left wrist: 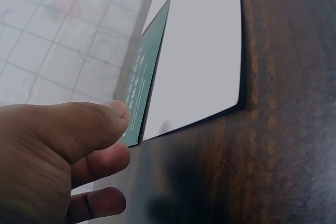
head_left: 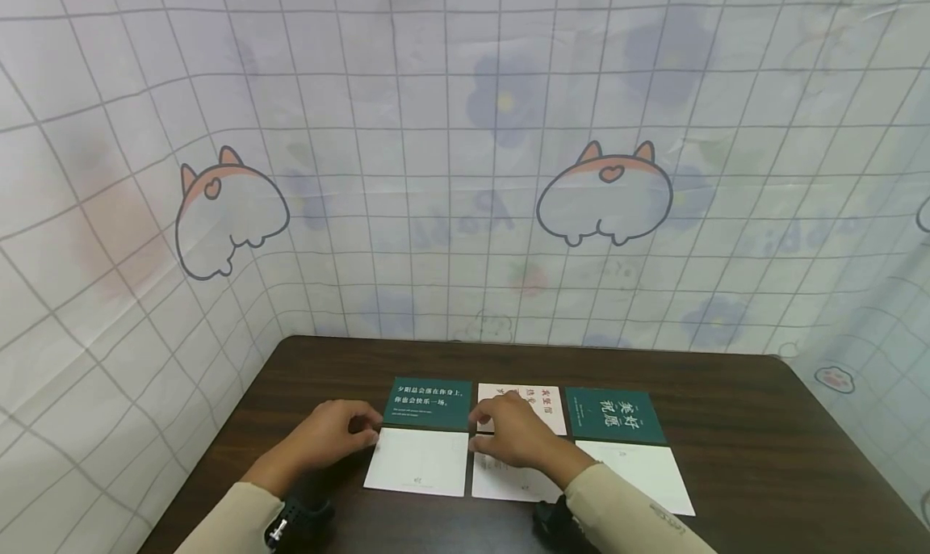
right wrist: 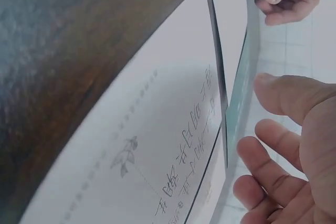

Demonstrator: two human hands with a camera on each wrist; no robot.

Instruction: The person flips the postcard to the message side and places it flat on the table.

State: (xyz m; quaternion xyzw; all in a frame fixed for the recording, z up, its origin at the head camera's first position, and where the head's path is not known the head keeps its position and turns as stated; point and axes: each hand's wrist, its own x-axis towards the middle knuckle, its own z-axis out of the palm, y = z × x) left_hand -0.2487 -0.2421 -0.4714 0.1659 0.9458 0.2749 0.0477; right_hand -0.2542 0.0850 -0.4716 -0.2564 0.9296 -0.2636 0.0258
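My left hand (head_left: 330,434) is at the left edge of a green card with white writing (head_left: 429,418) and a white card (head_left: 417,461) just below it. In the left wrist view, its thumb overlaps the green card's corner, with the fingers bent and nothing between them. Over the middle pair of cards hovers my right hand (head_left: 512,431), thumb and fingers apart and loosely bent. Beneath it lie a pale card with red writing (head_left: 554,417) and a white card with black writing and a small bird print (right wrist: 142,145). The right hand partly hides both in the head view.
To the right lie another green card with large white characters (head_left: 617,417) and a white card (head_left: 647,473) below it. All the cards lie flat in two rows on a dark wooden table (head_left: 785,457). A grid-patterned curtain (head_left: 450,174) hangs behind the table.
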